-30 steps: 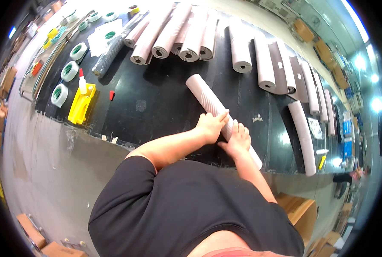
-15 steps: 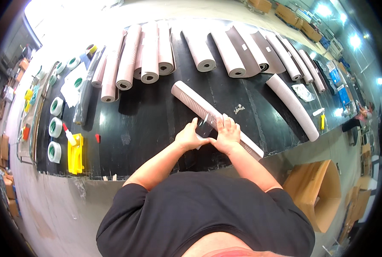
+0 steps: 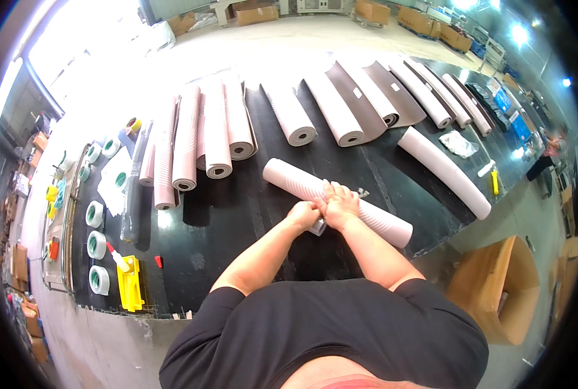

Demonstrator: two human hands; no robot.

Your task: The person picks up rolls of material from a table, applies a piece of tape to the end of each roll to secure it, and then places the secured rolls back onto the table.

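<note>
Left hand (image 3: 304, 214) has folded against right hand (image 3: 339, 203) over pale-pink ribbed rolled mat (image 3: 381, 222), concentrating work there; both grips curled, hold unclear.

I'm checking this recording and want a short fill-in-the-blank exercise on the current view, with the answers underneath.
1. The right hand lies on the rolled mat, close beside the other, ____ hand.
2. The plastic holder near the tape rolls is ____.
3. The small piece lying just right of that holder is ____.
4. The open cardboard box stands at the picture's lower ____.

Missing words: left; yellow; red; right.
</note>
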